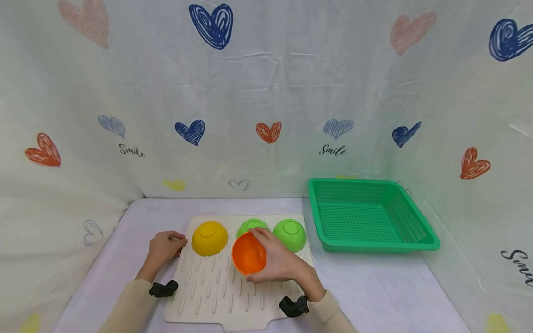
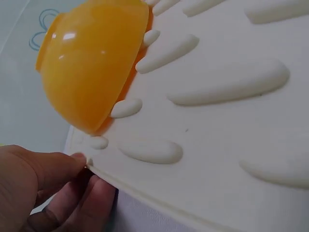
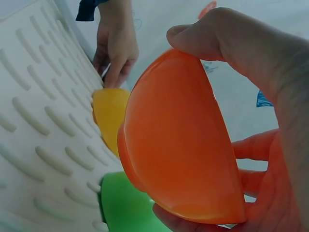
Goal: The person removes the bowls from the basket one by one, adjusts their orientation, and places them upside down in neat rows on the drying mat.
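An orange bowl [image 1: 249,253] is held by its rim in my right hand [image 1: 278,259], tilted so its inside shows in the head view. In the right wrist view the thumb and fingers span the orange bowl [image 3: 178,140]. My left hand [image 1: 166,246] pinches the left edge of a cream drying mat [image 1: 225,300] between thumb and fingers. Near that hand a yellow bowl [image 1: 210,237] rests upside down on the mat. Two green bowls, one [image 1: 252,225] partly hidden behind the orange bowl and another [image 1: 290,235] to its right, lie upside down along the mat's far side.
A green plastic basket [image 1: 374,245] with perforated sides stands on the table [image 1: 354,286] at the back right. Raised ridges cover the mat. A white curtain [image 1: 250,92] printed with hearts surrounds the table's back and sides.
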The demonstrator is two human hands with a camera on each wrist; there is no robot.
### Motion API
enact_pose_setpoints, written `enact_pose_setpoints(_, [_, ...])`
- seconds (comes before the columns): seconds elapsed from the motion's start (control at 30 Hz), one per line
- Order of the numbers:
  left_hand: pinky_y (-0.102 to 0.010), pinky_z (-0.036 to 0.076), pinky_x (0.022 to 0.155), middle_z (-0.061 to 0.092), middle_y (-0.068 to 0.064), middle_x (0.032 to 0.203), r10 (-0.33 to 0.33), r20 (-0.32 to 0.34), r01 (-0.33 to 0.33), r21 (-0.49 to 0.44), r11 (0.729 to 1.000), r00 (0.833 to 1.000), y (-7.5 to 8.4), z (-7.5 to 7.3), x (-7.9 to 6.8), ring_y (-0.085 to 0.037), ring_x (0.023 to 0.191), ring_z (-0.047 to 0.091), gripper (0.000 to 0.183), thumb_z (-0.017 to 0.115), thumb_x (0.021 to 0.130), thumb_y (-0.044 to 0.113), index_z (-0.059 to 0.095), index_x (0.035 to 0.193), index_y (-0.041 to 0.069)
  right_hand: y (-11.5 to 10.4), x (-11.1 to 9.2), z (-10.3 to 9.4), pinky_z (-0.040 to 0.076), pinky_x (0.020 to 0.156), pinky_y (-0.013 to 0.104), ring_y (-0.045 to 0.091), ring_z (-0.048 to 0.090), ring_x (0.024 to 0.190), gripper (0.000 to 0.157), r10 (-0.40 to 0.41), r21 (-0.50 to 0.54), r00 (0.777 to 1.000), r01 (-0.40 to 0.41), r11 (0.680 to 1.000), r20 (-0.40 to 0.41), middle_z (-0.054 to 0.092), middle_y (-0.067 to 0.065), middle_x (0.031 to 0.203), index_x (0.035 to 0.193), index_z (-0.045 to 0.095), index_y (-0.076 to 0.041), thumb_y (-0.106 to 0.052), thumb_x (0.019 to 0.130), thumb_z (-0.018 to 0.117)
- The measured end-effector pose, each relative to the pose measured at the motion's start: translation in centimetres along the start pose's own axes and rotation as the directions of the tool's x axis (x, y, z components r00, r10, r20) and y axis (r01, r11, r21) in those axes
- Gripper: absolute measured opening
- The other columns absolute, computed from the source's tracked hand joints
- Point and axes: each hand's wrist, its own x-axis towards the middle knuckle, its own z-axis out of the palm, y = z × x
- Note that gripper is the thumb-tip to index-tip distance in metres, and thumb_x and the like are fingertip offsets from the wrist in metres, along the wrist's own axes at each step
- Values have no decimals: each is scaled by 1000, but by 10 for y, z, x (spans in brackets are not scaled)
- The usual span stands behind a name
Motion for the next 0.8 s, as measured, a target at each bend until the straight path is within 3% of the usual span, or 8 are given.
enact_pose_setpoints(0.17, [-24, 60, 61, 74, -21, 98, 25, -15, -27, -127, 992, 1000, 2, -5, -8, -14, 66, 69, 33, 64, 99, 14, 66, 121, -9, -1, 2, 2, 56, 94, 35, 29, 52, 133, 112, -2, -7, 1000, 2, 1000, 7, 33, 10, 163, 160, 34, -9, -40, 68, 90])
enact_pose_setpoints(0.3, [-22, 61, 68, 70, -26, 116, 5, -68, -16, -167, 986, 998, 3, -11, -20, -18, 83, 72, 37, 62, 102, 20, 64, 129, -6, -2, 6, 7, 56, 93, 31, 26, 53, 133, 111, -31, -13, 999, 32, 999, 35, 33, 8, 163, 160, 35, -10, -42, 69, 89])
enact_pose_setpoints(0.47, [-23, 62, 72, 66, -26, 127, -26, -146, -11, -251, 968, 989, 21, -20, -37, -23, 95, 72, 47, 61, 103, 33, 62, 134, -1, -6, 13, 9, 55, 98, 36, 25, 50, 135, 114, -73, -22, 996, 74, 997, 45, 33, 10, 164, 161, 30, -8, -42, 69, 88])
enact_pose_setpoints(0.57, [-21, 61, 73, 66, -19, 126, -40, -192, -32, -358, 933, 980, 37, -19, -51, -16, 92, 74, 50, 63, 102, 39, 62, 134, 2, -8, 17, 10, 55, 101, 38, 24, 48, 137, 115, -87, -50, 995, 89, 995, 53, 33, 9, 164, 161, 28, -7, -43, 70, 88])
enact_pose_setpoints(0.67, [-22, 62, 73, 67, -11, 120, -15, -229, -98, -472, 876, 973, 51, -11, -66, -11, 89, 75, 44, 65, 101, 37, 64, 130, 3, -11, 19, 9, 54, 102, 39, 23, 46, 139, 116, -89, -67, 994, 93, 993, 59, 33, 6, 164, 162, 27, -8, -45, 70, 88])
enact_pose_setpoints(0.73, [-24, 62, 75, 67, -12, 120, 40, -204, -143, -521, 842, 978, 58, -3, -74, -12, 91, 75, 43, 64, 102, 34, 63, 130, 2, -14, 20, 10, 54, 102, 40, 24, 45, 140, 116, -88, -62, 994, 91, 994, 58, 32, 5, 165, 162, 27, -9, -45, 70, 88])
enact_pose_setpoints(0.8, [-26, 63, 78, 68, -16, 124, 98, -135, -157, -552, 819, 986, 63, 7, -83, -16, 95, 76, 44, 63, 104, 33, 62, 133, 1, -17, 21, 11, 54, 101, 39, 24, 45, 141, 117, -81, -53, 995, 85, 995, 64, 32, 5, 165, 162, 27, -10, -45, 69, 88])
